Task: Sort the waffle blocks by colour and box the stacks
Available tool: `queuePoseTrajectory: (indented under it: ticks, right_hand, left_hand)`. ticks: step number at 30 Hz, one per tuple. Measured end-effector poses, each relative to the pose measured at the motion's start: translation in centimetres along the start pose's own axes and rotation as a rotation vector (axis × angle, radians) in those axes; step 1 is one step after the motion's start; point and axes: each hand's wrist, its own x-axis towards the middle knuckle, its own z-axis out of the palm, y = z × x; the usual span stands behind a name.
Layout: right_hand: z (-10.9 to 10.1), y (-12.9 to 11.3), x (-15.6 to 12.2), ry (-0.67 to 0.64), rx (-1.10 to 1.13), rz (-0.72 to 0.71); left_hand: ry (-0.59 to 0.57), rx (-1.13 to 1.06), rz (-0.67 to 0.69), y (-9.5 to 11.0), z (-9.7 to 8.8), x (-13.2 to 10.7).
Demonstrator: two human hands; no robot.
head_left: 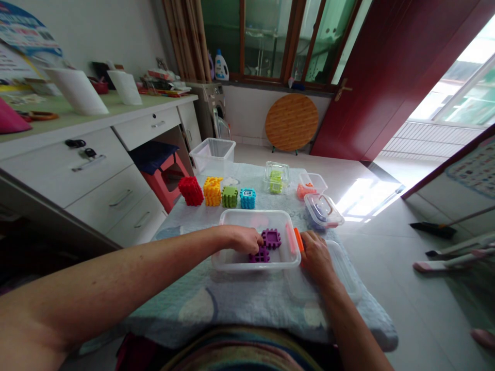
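A clear plastic box [232, 265] stands on the cloth-covered table in front of me. My left hand [245, 240] reaches down into it, its fingers closed on a purple notched building tile [262, 256]. A second purple tile [271, 238] lies beside that one inside the box. At the box's right end, my right hand [317, 255] has its fingers wrapped against the orange latch [298, 239]. Under and beside my right wrist lies a clear lid [344, 273]. Behind the box sit a red stack [191, 191], a yellow stack [212, 191], a green block [229, 197] and a blue block [248, 198].
A larger clear bin [214, 154] stands at the table's back left. Back right are a clear container [276, 176] with green pieces, one with orange pieces [307, 189], and a lidded one [323, 210] with bluish contents. A stool [162, 167] stands left of the table.
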Motion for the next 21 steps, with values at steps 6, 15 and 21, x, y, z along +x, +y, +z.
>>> queuePoseTrajectory:
  ticks: [6, 15, 21]
  right_hand:
    - [0.1, 0.1, 0.0, -0.009, 0.001, 0.003]
    - [0.2, 0.2, 0.0, -0.004, 0.006, -0.001]
    - [0.1, 0.1, 0.0, -0.008, 0.005, 0.005]
  left_hand:
    - [-0.024, -0.011, -0.002, 0.4, -0.2, -0.3]
    - [-0.013, 0.054, -0.081, 1.7, -1.0, -2.2]
    - [0.02, -0.043, -0.082, 1.7, -0.3, -2.0]
